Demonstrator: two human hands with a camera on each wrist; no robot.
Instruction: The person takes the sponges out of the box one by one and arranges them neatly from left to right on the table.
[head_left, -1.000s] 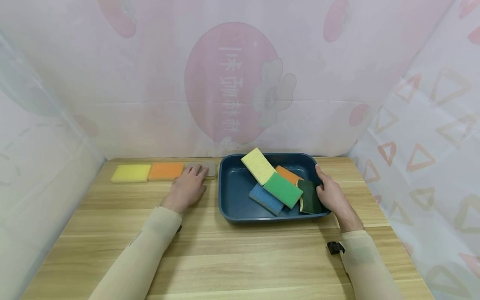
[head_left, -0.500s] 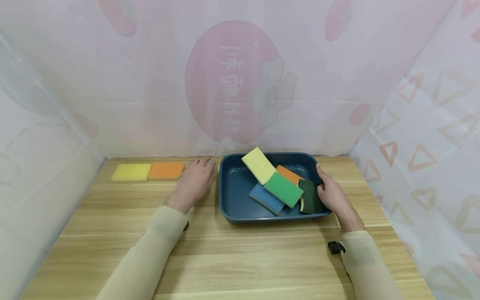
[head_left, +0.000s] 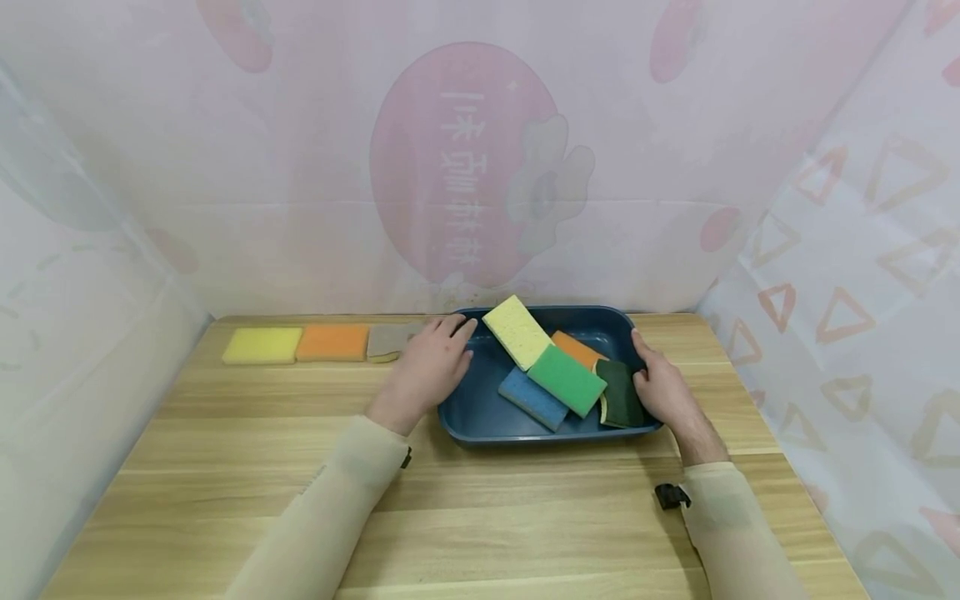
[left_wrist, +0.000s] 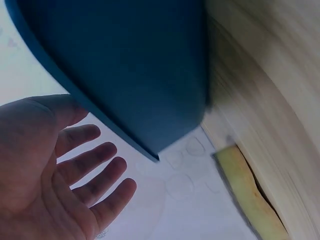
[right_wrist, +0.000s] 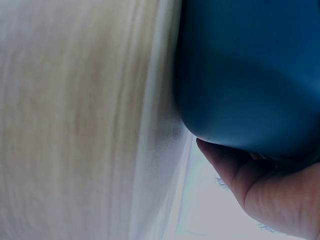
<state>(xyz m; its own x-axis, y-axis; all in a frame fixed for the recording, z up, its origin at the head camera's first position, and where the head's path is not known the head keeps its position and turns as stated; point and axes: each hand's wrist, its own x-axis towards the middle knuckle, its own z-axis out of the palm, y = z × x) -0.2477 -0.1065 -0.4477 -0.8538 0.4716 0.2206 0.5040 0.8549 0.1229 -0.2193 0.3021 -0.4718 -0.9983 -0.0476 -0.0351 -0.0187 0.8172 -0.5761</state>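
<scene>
A dark blue tray [head_left: 468, 404] stands on the table, holding a pale yellow sponge [head_left: 516, 329], a green sponge [head_left: 567, 379], a blue sponge [head_left: 531, 400], an orange sponge [head_left: 573, 347] and a dark green sponge [head_left: 621, 396]. My left hand [head_left: 431, 362] is over the tray's left rim, holding nothing; in the left wrist view its fingers [left_wrist: 92, 165] are spread, with the thumb right at the rim. My right hand [head_left: 666, 390] grips the tray's right end, its thumb inside. In the right wrist view, fingers [right_wrist: 230, 165] lie against the tray's outer wall.
Along the table's back edge, left of the tray, lie a yellow sponge [head_left: 261, 345], an orange sponge [head_left: 333, 342] and a grey-topped sponge [head_left: 387, 341] in a row. My left hand partly covers the grey one. A printed cloth wall [head_left: 300, 208] rises behind the wooden table [head_left: 480, 517].
My left hand has moved right from the grey-topped sponge to the tray's left rim, leaving that sponge in the row. The right hand and the tray have stayed put.
</scene>
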